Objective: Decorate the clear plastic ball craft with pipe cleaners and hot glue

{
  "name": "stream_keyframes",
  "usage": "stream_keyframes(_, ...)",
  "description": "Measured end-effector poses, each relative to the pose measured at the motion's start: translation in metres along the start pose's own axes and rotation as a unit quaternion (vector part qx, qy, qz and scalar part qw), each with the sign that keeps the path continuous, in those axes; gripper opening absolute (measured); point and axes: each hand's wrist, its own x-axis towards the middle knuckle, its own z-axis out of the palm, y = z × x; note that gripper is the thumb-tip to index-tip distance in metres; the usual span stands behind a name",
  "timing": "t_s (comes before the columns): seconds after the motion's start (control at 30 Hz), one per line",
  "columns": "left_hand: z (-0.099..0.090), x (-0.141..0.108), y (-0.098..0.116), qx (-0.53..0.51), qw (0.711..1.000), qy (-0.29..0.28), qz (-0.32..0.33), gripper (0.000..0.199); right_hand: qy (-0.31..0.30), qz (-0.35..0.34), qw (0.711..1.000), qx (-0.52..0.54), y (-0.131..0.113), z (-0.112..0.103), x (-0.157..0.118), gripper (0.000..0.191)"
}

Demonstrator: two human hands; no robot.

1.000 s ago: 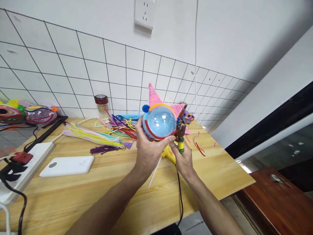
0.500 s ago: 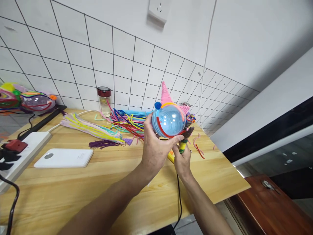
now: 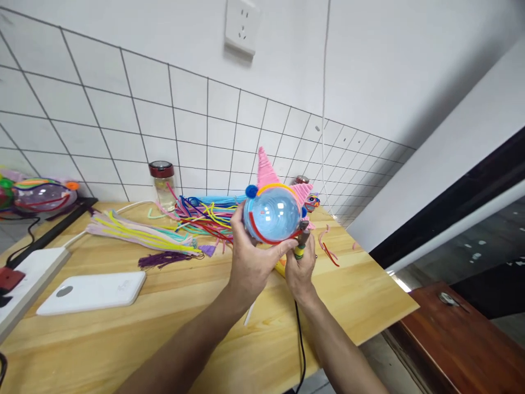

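Observation:
My left hand (image 3: 253, 261) is wrapped around a clear blue plastic craft piece (image 3: 274, 213), held above the table. Pink wound points (image 3: 266, 168) rise from it, an orange strip (image 3: 279, 188) arches over its top, and a red pipe cleaner (image 3: 258, 230) curves along the lower edge. A dark blue pompom (image 3: 251, 191) sits at its left. In my right hand (image 3: 301, 272), closed, are pliers (image 3: 302, 239) with yellow-and-green handles; their dark jaws are at the craft's lower right edge, by the red pipe cleaner's end. Whether the jaws grip it I cannot tell.
Bundles of pipe cleaners (image 3: 205, 216) lie behind, near a lidded glass bottle (image 3: 163, 186). At left are a white power bank (image 3: 92, 293), a power strip (image 3: 30, 284) and another decorated bottle (image 3: 45, 197). Red and pink scraps (image 3: 329, 254) lie right. A black cord (image 3: 301, 339) hangs over the front edge.
The camera view has shifted, so the wall and table items sit lower and further left. The pliers have turned more upright against the craft's edge. Both hands keep their holds.

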Motion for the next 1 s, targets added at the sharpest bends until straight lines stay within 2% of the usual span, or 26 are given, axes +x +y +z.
stream_keyframes(0.1,-0.003,-0.001,-0.004,0.013,1.000,-0.007,0.022,0.118,0.073,-0.042,0.996,-0.028,0.000,-0.002,0.002,0.060)
stream_keyframes(0.13,-0.004,-0.002,-0.005,0.026,0.999,-0.007,0.031,0.119,0.078,-0.052,0.995,-0.036,-0.001,-0.003,0.003,0.063)
stream_keyframes(0.3,-0.012,-0.004,-0.014,0.070,0.996,-0.003,0.053,0.119,0.087,-0.089,0.991,-0.058,-0.003,-0.009,0.005,0.075)
stream_keyframes(0.43,-0.015,-0.006,-0.020,0.078,0.995,0.002,0.063,0.118,0.112,-0.091,0.987,-0.068,-0.005,-0.011,0.006,0.075)
stream_keyframes(0.73,-0.018,-0.005,-0.025,0.080,0.996,0.001,0.049,0.119,0.134,-0.100,0.982,-0.085,-0.006,-0.012,0.010,0.076)
stream_keyframes(1.0,-0.020,-0.008,-0.024,0.079,0.997,-0.012,0.011,0.111,0.152,-0.102,0.979,-0.090,-0.008,-0.012,0.010,0.075)
